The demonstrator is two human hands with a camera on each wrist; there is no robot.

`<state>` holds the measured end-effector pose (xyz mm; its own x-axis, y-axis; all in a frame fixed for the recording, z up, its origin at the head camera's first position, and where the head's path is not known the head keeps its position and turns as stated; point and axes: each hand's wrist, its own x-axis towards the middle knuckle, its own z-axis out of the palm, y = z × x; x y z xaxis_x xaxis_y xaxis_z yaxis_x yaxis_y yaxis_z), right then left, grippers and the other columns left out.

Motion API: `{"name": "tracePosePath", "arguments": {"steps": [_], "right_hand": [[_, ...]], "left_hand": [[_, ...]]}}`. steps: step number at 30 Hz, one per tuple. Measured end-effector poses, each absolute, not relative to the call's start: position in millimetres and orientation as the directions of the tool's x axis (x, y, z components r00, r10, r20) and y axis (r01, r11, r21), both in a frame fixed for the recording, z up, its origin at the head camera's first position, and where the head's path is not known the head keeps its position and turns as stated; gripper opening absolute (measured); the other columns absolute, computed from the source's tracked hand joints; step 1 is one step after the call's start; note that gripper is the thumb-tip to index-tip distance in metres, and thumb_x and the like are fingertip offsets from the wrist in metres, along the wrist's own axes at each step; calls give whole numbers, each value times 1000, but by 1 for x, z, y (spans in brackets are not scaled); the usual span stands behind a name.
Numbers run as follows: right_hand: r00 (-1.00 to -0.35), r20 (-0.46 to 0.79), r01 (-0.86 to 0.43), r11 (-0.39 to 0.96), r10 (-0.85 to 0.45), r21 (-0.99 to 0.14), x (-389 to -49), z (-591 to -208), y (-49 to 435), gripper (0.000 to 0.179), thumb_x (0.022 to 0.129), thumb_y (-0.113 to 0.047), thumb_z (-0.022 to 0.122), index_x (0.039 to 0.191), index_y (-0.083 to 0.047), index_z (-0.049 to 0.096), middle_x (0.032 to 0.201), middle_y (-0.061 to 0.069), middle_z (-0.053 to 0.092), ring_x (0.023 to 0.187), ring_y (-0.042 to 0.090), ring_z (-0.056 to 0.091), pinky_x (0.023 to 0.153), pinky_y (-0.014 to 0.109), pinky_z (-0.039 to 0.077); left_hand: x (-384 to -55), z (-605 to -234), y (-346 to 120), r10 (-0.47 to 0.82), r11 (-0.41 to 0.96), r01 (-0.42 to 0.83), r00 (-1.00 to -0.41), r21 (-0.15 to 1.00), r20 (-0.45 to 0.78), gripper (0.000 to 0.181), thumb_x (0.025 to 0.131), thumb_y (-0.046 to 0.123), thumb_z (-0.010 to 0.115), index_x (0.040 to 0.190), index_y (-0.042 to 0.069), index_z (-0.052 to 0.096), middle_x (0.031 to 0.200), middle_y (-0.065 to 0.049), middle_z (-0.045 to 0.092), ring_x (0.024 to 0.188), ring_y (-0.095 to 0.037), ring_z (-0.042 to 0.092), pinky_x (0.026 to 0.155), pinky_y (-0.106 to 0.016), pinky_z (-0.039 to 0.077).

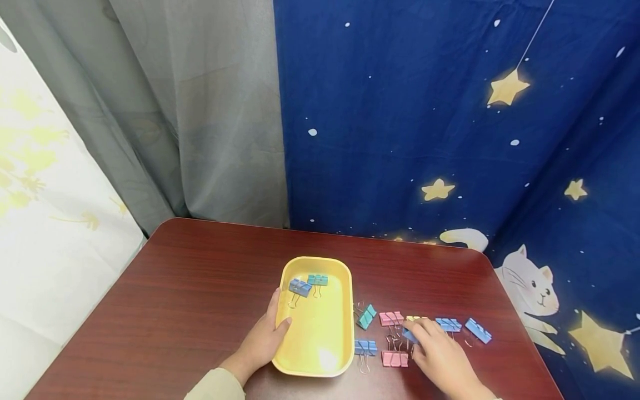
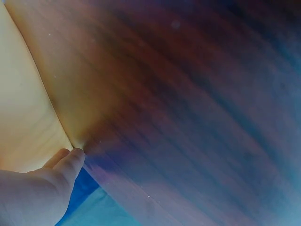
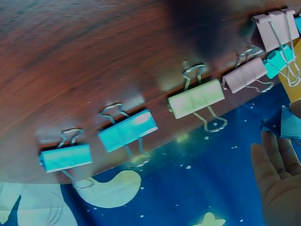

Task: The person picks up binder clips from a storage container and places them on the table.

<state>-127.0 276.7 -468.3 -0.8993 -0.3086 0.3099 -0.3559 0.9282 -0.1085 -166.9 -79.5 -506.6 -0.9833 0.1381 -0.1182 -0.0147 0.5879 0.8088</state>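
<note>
On the left, my left hand grips the side of a yellow tray, its thumb over the rim. A blue binder clip and a teal binder clip lie inside, towards the tray's far end. To the right of the tray, my right hand pinches another blue binder clip, partly hidden by the fingers in the head view. Around this hand lie pink binder clips, a yellow binder clip and more blue ones.
Close by the tray's right wall lie a teal binder clip and a blue binder clip. The dark red table has rounded far corners. Behind it hang a grey curtain and a blue starry curtain.
</note>
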Motion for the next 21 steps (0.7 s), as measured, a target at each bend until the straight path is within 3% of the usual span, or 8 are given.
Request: {"name": "tracePosePath", "arguments": {"steps": [10,21], "right_hand": [[-947,174,-295,946,-270,-133,-119,-475,287,40,71,-6,75,109,-16,67,99,-4,61,87,12,56,72,35,55],[-914,151,-388,920,-376,-59,-114,-486,300,42,68,-7,78,108,-16,67,97,-4,59,90,14,58,80,36,55]], "left_hand": [[-166,-506,-79,139,601,-6,-984,799,-112,73,100,20,51,155,7,6,144,-29,41,127,-39,47,100,-56,38],[-166,-506,-79,142,593,-4,-984,805,-109,72,100,20,51,155,7,6,145,-29,39,129,-40,45,102,-56,37]]}}
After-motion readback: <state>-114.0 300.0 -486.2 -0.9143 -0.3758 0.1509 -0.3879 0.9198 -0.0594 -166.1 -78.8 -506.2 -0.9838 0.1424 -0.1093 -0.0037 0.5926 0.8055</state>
